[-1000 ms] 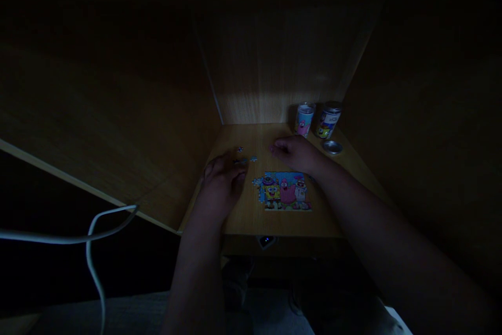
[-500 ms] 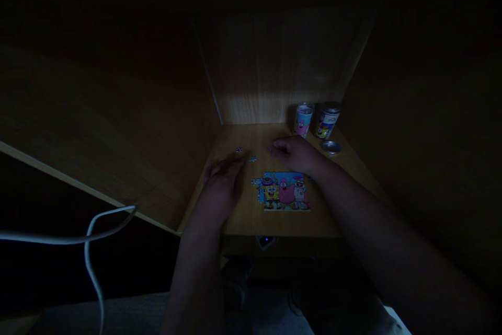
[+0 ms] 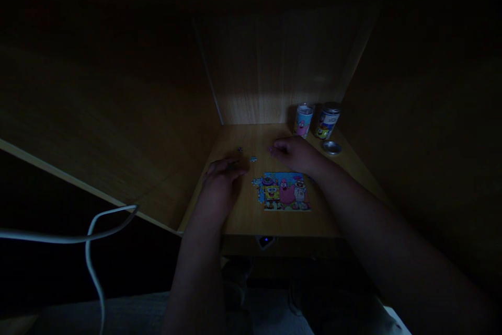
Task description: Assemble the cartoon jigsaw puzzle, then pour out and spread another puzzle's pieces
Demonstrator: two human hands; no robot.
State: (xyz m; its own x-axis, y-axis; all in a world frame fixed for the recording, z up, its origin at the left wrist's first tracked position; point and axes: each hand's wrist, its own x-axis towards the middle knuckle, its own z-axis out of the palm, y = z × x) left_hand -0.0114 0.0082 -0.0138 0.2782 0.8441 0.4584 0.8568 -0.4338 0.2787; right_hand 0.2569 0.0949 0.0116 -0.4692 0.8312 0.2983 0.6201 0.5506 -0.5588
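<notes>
A mostly assembled jigsaw puzzle point(image 3: 287, 192) with cartoon characters lies flat near the front of the wooden surface; its left edge is jagged. Two loose puzzle pieces, a blue one point(image 3: 253, 159) and a darker one point(image 3: 240, 149), lie behind it to the left. My left hand point(image 3: 224, 174) is just left of these pieces, its fingers apart and nothing visible in them. Behind the puzzle, my right hand point(image 3: 288, 151) is closed with curled fingers; whatever is between its fingertips is hidden in the dark.
Two cartoon-printed cans, a light blue one point(image 3: 303, 122) and a darker one point(image 3: 328, 122), stand at the back right. A round metal lid point(image 3: 331, 147) lies before them. Wooden panels enclose the sides and back. A white cable point(image 3: 91, 256) hangs at the left.
My left hand's fingers have shifted and spread, with the index finger drawn back from the blue piece. My right hand has stayed in place, still curled. The puzzle looks the same.
</notes>
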